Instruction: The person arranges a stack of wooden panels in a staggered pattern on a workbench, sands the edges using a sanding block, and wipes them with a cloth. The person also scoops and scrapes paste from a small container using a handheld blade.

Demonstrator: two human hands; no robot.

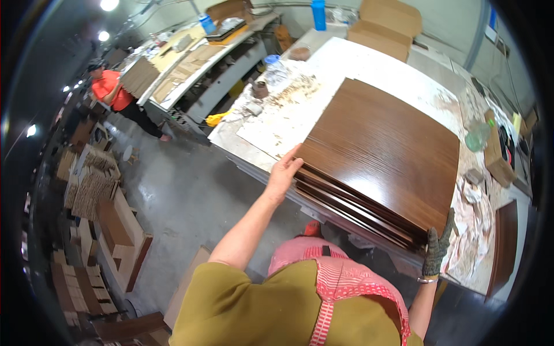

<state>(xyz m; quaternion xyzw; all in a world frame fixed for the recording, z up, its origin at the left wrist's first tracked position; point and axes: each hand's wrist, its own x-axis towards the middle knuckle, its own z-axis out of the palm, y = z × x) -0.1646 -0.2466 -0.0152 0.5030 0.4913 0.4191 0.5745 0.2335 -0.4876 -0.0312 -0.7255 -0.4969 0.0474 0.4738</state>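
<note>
Left hand (281,176) on brown panel stack (381,153), can't tell if pinching; gloved right hand (437,249), fingers spread at corner. Best press evenly.

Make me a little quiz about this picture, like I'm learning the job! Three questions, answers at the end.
1. Left or right: which side wears the dark glove?
2. True or false: the brown boards lie in a stack on the white table.
3. What colour is the bottle to the right of the boards? A green, B red, C purple.

Key: 1. Right, on the right fingers. 2. True. 3. A.
</note>
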